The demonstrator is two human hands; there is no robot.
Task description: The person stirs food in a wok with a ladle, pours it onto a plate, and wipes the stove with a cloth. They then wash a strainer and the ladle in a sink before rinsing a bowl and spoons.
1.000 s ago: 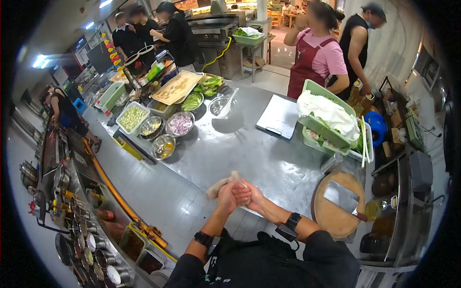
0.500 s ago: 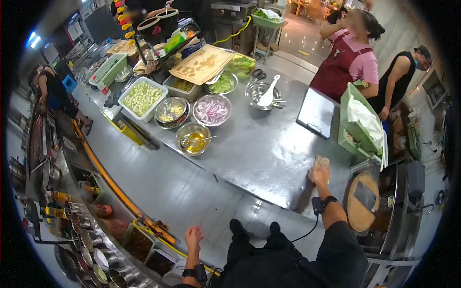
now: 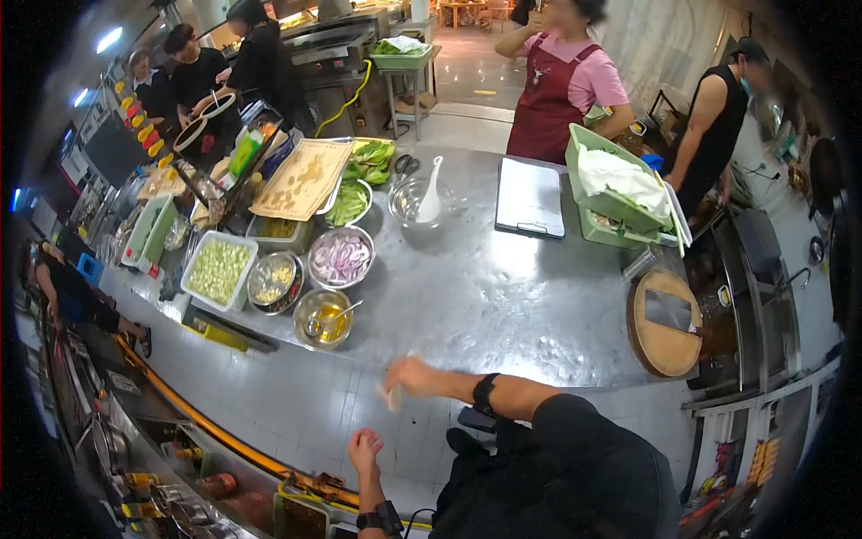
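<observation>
My right hand (image 3: 415,375) is stretched across my front, just off the near edge of the steel table (image 3: 431,314). Its fingers are closed on a small pale cloth (image 3: 393,398) that hangs down, slightly blurred. Lower down, over the floor, my left hand (image 3: 365,449) is held up with its fingers loosely bent and nothing in it. Closest to the right hand on the table is a metal bowl (image 3: 310,337) of yellow liquid with a ladle (image 3: 346,311) in it.
Bowls of sliced onion (image 3: 341,259) and greens (image 3: 348,205) and a tub of chopped vegetable (image 3: 215,272) line the left side. A clipboard (image 3: 530,199), green baskets (image 3: 611,180) and a round chopping board (image 3: 660,350) with a cleaver (image 3: 669,310) are right. Several people stand around.
My right hand has left the tabletop at the right and swung left past the near edge, still holding the cloth. My left hand stays low. The view has turned right.
</observation>
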